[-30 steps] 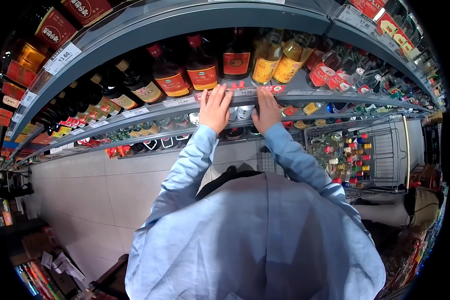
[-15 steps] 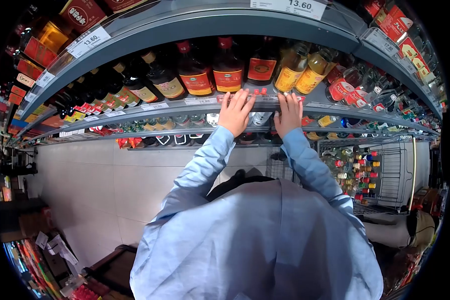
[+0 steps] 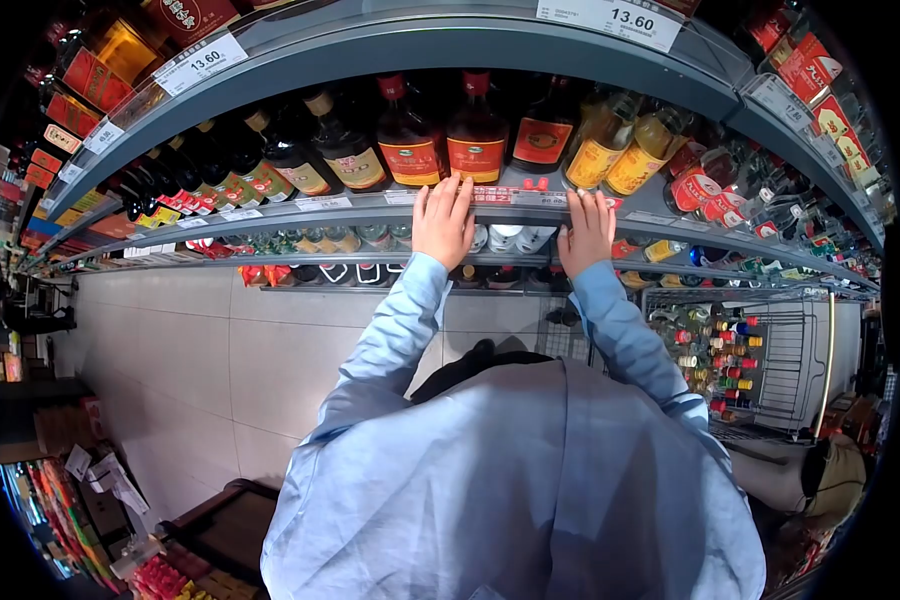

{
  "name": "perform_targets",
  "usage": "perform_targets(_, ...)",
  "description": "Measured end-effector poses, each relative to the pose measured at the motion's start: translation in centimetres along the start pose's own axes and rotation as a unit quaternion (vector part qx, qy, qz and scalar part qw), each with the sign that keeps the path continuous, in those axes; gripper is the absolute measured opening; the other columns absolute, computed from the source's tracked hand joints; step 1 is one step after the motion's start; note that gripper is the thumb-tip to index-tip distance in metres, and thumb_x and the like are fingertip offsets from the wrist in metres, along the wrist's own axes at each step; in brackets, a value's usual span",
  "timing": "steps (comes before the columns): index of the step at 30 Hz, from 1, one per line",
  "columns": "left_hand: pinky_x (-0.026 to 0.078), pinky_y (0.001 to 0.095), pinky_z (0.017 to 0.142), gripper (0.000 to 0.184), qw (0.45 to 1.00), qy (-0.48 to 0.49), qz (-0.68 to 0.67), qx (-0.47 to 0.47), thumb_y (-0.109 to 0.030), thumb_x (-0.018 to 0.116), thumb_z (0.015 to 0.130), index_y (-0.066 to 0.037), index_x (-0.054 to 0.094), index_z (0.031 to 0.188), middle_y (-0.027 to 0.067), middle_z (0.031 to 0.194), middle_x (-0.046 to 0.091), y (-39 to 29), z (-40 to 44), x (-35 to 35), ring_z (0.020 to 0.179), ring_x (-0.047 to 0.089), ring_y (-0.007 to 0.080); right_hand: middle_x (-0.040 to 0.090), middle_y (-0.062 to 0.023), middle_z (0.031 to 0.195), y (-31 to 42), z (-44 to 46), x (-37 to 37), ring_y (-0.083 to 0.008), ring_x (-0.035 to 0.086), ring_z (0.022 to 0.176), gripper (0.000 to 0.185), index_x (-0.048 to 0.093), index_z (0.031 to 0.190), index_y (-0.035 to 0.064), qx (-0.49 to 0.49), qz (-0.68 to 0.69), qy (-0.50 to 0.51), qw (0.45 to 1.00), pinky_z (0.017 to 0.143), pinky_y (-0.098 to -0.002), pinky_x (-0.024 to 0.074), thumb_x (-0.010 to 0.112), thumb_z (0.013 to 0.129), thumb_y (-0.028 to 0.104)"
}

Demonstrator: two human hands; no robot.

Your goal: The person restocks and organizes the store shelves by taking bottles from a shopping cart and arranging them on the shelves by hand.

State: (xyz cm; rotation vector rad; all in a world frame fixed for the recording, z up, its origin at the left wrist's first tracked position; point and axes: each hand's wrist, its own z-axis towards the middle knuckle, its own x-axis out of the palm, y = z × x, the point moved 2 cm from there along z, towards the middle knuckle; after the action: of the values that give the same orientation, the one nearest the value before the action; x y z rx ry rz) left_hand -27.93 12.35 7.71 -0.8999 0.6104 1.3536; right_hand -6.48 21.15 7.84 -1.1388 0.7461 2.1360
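Observation:
My left hand (image 3: 444, 220) lies on the shelf's front edge (image 3: 350, 204), fingers stretched out, holding nothing. Just behind its fingertips stand two dark bottles with red caps and red-orange labels, the left bottle (image 3: 408, 150) and the right bottle (image 3: 476, 145). Further right along the same edge rests my right hand (image 3: 588, 232), its fingers also extended and nothing in it. Nearest to that hand is a yellow-labelled clear bottle (image 3: 597, 155). Between my hands, a red label strip (image 3: 492, 193) and small red items (image 3: 536, 184) sit at the edge.
Above runs another shelf with a price tag (image 3: 610, 20). More bottles (image 3: 350, 160) line the left, and clear red-labelled bottles (image 3: 692, 188) the right. A wire cart (image 3: 785, 345) with several bottles stands at right. Someone's leg (image 3: 775, 475) shows behind it.
My left hand has slid left along the shelf edge, away from the right hand. My right hand stays near the yellow-labelled bottles. The view has shifted slightly, moving the bottles rightward.

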Motion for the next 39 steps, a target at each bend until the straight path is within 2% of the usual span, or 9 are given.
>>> perform_targets(9,0.027,0.043,0.099,0.057,1.0,0.001,-0.011,0.013,-0.016,0.06,0.072,-0.007,0.041,0.125,0.0111,0.122,0.043,0.4,-0.1,-0.1,0.114,0.04,0.0248,0.036,-0.0112,0.128,0.3,0.0,0.0,-0.0337,0.027,0.123,0.061,0.037,0.128,0.0118,-0.007,-0.011,0.013,1.0,0.1,-0.0523,0.0201,0.055,0.07,0.01)
perform_targets(14,0.024,0.0451,0.101,0.062,0.999,0.019,-0.03,-0.003,-0.015,0.06,0.073,-0.008,0.037,0.129,0.0136,0.13,0.037,0.0,-0.3,-0.3,0.121,0.035,0.0299,0.034,-0.0137,0.13,0.1,-0.2,-0.6,-0.0345,0.027,0.124,0.065,0.035,0.13,0.0115,0.004,-0.001,0.006,1.0,0.101,-0.0507,0.0206,0.053,0.068,0.008)
perform_targets(19,0.024,0.0449,0.101,0.061,0.998,0.018,-0.05,0.021,-0.012,0.06,0.072,-0.007,0.038,0.129,0.0155,0.132,0.036,-2.2,-1.0,-1.1,0.124,0.032,0.0329,0.042,-0.016,0.123,-0.4,-1.9,-3.1,-0.0369,0.037,0.115,0.058,0.041,0.125,0.0072,0.009,0.132,-0.033,0.991,0.097,-0.0434,0.0302,0.056,0.069,0.007)
perform_targets(21,0.026,0.0445,0.1,0.058,0.993,0.017,-0.102,0.053,-0.01,0.06,0.072,-0.006,0.041,0.126,0.0157,0.131,0.038,-3.4,-1.7,-0.7,0.121,0.035,0.0337,0.049,-0.0162,0.113,-1.0,-3.0,-4.3,-0.0341,0.046,0.105,0.048,0.048,0.117,0.0056,0.025,0.177,0.008,0.984,0.091,-0.039,0.0378,0.059,0.071,0.008)
perform_targets(23,0.032,0.0413,0.096,0.05,0.983,0.056,-0.162,0.069,-0.008,0.059,0.072,-0.004,0.047,0.12,0.0159,0.124,0.045,-5.7,-2.4,-0.3,0.116,0.041,0.0334,0.058,-0.013,0.093,-1.9,-4.8,-5.0,-0.0307,0.054,0.09,0.022,0.058,0.098,0.0074,0.086,0.213,0.045,0.972,0.078,-0.0376,0.0447,0.057,0.076,0.012)
perform_targets(25,0.034,0.0401,0.095,0.045,0.959,0.115,-0.244,0.089,-0.007,0.058,0.072,-0.004,0.05,0.117,0.0159,0.117,0.05,-8.2,-3.4,0.6,0.113,0.044,0.0327,0.059,-0.0123,0.089,-2.8,-6.6,-6.5,-0.0307,0.055,0.085,0.016,0.059,0.091,0.0073,0.1,0.235,0.08,0.963,0.074,-0.0391,0.0452,0.055,0.079,0.016)
perform_targets(30,0.045,0.037,0.078,0.022,0.903,0.199,-0.319,0.208,-0.009,0.058,0.073,-0.005,0.06,0.095,0.0108,0.094,0.06,-14.1,-4.4,4.2,0.088,0.057,0.028,0.059,-0.0129,0.076,-5.8,-12.1,-8.5,-0.0332,0.056,0.074,0.018,0.06,0.087,0.0058,0.175,0.24,0.162,0.941,0.066,-0.0394,0.0459,0.05,0.084,0.021)
perform_targets(36,0.047,0.0364,0.075,0.021,0.855,0.298,-0.325,0.272,-0.014,0.057,0.077,-0.005,0.059,0.096,0.0112,0.092,0.061,-21.9,-4.4,6.9,0.086,0.058,0.0285,0.063,-0.0135,0.073,-11.9,-19.7,-10.2,-0.0277,0.061,0.067,0.029,0.061,0.084,0.0021,0.289,0.327,0.155,0.886,0.06,-0.0345,0.0471,0.047,0.088,0.027)
perform_targets(39,0.048,0.0369,0.074,0.024,0.842,0.346,-0.323,0.258,-0.016,0.056,0.078,-0.005,0.058,0.098,0.012,0.092,0.06,-26.0,-6.6,9.7,0.086,0.058,0.03,0.062,-0.0127,0.069,-15.7,-22.6,-11.8,-0.0265,0.062,0.064,0.032,0.062,0.083,0.0016,0.322,0.278,0.173,0.889,0.06,-0.0336,0.0476,0.046,0.089,0.029)
